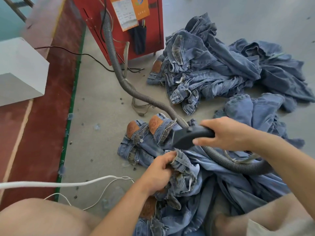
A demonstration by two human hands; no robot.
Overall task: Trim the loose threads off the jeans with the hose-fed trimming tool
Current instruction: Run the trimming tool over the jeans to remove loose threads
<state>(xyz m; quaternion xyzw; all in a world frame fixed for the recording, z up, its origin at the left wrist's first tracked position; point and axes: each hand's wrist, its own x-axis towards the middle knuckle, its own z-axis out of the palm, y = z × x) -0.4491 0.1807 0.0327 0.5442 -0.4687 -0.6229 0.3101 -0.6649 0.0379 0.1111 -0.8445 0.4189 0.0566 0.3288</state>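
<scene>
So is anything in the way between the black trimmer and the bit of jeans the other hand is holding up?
Nothing visible. The trimming tool, gripped by the right hand, sits just above the jeans bunched in the left hand, with only a small open gap between them.

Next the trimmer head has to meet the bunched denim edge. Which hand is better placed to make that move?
Right. The right hand already grips the black hose-fed trimming tool, whose head hangs just above the fold of blue jeans that the left hand pinches up. The left hand is occupied presenting the fabric.
</scene>
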